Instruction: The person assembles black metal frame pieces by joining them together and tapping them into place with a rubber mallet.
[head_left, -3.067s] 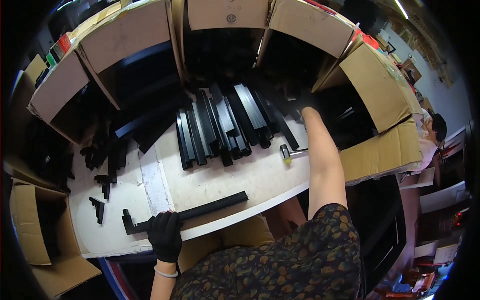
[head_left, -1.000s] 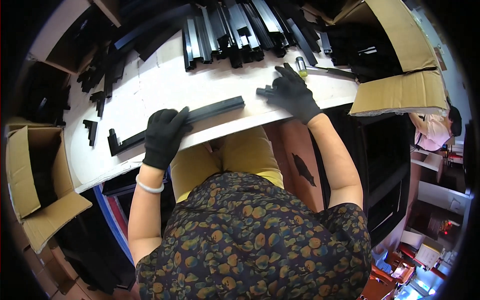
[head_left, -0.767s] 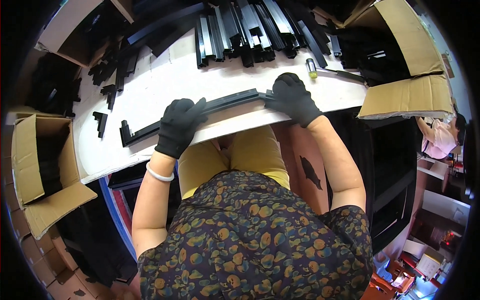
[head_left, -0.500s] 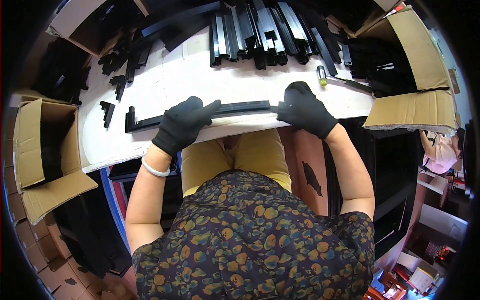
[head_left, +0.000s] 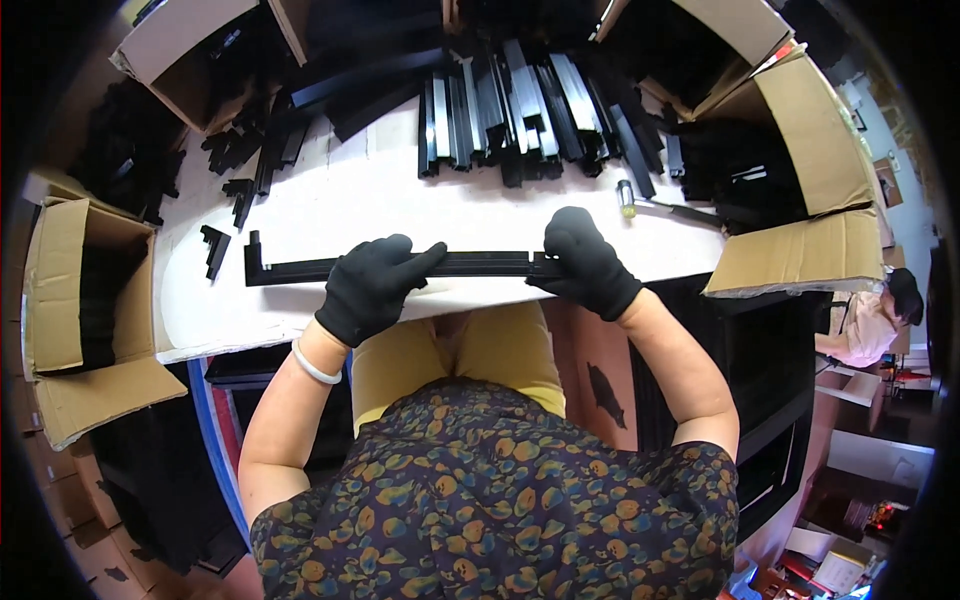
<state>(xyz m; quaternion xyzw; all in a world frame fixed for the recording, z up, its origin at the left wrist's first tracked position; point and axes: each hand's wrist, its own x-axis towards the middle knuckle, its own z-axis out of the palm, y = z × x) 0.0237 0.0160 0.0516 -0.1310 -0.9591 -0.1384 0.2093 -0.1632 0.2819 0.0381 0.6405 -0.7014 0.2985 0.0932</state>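
A long black profile strip (head_left: 480, 264) lies across the near part of the white table. At its left end a black corner piece (head_left: 252, 262) is fitted, its short leg pointing away from me. My left hand (head_left: 372, 288), in a black glove, is closed round the strip near its middle. My right hand (head_left: 588, 266), gloved too, is closed on a small black connector piece (head_left: 540, 267) at the strip's right end. A thin light line shows between connector and strip. The fingers hide most of the connector, so its full shape cannot be made out.
Several black strips (head_left: 500, 125) lie piled at the back. A hammer (head_left: 627, 199) rests on the right of the table (head_left: 330, 210). Loose corner pieces (head_left: 214, 251) lie at left. Open cardboard boxes (head_left: 840, 245) flank both sides. A person (head_left: 865, 325) is far right.
The strip has become more level in the picture, and its right end now sits closer to the connector in my right hand. The whole scene has shifted slightly down as my view moved.
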